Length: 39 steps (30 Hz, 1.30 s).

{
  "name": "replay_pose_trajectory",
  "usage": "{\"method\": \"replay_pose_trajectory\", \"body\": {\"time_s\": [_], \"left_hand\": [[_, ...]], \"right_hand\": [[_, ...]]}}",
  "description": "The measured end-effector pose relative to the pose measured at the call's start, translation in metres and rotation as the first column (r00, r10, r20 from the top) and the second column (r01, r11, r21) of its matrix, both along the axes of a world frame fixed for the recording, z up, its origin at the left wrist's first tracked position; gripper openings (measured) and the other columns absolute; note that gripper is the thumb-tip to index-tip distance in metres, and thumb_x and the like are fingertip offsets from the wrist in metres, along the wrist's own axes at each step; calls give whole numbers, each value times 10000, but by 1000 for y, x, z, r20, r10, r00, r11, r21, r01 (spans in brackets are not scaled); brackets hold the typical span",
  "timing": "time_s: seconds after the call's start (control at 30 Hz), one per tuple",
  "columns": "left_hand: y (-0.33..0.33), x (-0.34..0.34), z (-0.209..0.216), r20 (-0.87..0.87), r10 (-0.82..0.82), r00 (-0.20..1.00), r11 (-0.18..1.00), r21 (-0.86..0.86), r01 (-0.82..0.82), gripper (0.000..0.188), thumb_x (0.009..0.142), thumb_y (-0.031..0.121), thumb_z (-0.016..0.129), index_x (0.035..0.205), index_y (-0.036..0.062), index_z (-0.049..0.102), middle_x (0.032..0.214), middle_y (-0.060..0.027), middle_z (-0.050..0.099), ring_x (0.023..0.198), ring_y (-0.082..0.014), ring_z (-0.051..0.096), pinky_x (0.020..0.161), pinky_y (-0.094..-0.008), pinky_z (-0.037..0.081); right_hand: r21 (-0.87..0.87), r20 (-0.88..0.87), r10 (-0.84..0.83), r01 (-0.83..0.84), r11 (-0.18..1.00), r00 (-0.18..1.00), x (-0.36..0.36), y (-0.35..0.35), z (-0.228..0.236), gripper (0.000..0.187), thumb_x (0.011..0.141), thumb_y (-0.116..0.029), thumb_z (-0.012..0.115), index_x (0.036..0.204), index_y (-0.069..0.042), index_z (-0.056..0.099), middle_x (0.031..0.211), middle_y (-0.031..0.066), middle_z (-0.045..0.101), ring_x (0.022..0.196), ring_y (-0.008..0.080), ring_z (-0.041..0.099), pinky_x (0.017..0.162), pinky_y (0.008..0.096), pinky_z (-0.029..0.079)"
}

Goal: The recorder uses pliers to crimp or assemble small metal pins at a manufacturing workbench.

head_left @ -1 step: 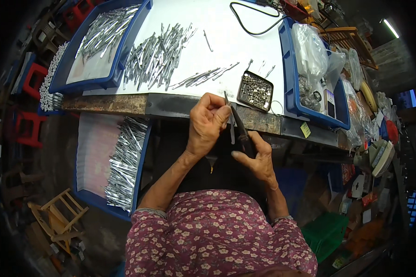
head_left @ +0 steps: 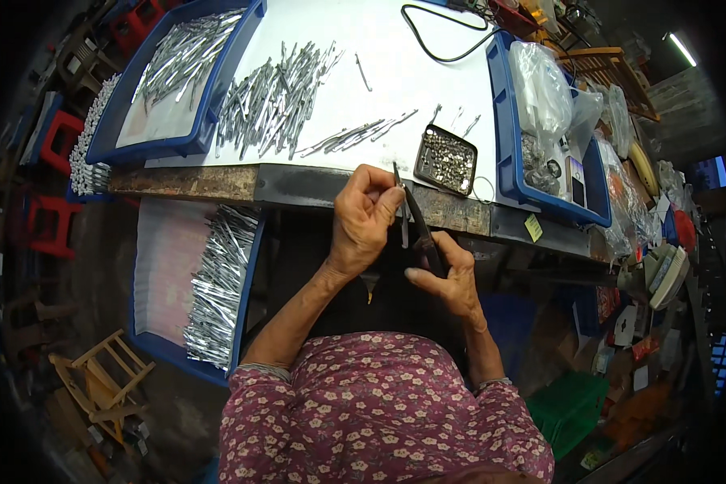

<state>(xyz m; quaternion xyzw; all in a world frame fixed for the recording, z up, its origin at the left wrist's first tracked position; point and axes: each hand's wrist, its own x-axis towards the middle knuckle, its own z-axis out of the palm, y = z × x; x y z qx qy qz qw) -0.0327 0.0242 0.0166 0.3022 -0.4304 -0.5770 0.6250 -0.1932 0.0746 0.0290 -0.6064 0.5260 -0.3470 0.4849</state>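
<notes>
Fingers of the left hand (head_left: 359,226) are pressed together, thumb against forefinger, pinching what looks like the upper end of a metal strip (head_left: 405,232) that hangs just off the near edge of the desk (head_left: 363,32). The right hand (head_left: 453,278) curls its fingers round a dark pliers-like tool (head_left: 419,218), whose tip stands right beside the left thumb. That closeness seems the main hazard: a squeeze slightly off line could nip skin (whether any smaller part sits at the tip is too small to tell). A slack pinch might let the strip twist or drop into the darkness below. The dark tin (head_left: 422,151) of small metal parts (head_left: 452,161) sits near the desk's edge, so a careless swing of the tool could knock it and scatter them.
</notes>
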Motion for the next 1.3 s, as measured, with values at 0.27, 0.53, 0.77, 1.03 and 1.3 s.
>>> {"method": "replay_pose_trajectory", "body": {"time_s": [0.27,0.53,0.77,1.03,1.3], "left_hand": [[-21,9,-7,500,620,605,563,-820,100,218,710,-93,574,907,-26,507,790,-165,549,659,-298,580,538,-331,475],[-52,29,10,562,762,320,612,-787,-74,79,766,-58,493,740,10,463,636,-119,514,511,-217,492,420,-320,359],[-104,63,-1,907,253,337,966,-253,-43,82,762,26,544,809,-20,494,675,-167,547,608,-294,539,585,-406,449],[-132,71,-13,956,-44,291,996,19,85,172,620,51,648,751,-10,556,617,-117,556,553,-226,538,507,-351,421],[-132,82,-9,940,-50,339,994,16,105,172,630,60,645,786,0,603,591,-80,559,534,-158,514,480,-300,402]], "right_hand": [[324,406,107,-252,912,908,-24,-3,1,322,634,-151,704,884,-4,564,670,-7,465,601,60,418,532,206,330],[322,569,50,-278,905,821,-5,-9,-14,297,732,-161,619,938,37,538,678,14,461,578,67,412,509,213,323],[258,328,200,-291,921,923,-5,-1,-24,389,706,-286,654,943,8,561,702,5,501,579,64,433,515,215,333],[275,274,236,-311,910,932,-1,2,-35,403,694,-322,711,914,-13,572,680,-7,492,609,68,454,545,222,350],[239,254,257,-318,917,932,-2,-5,-29,401,695,-320,708,920,-15,576,681,-7,490,609,70,453,555,225,356]]}}
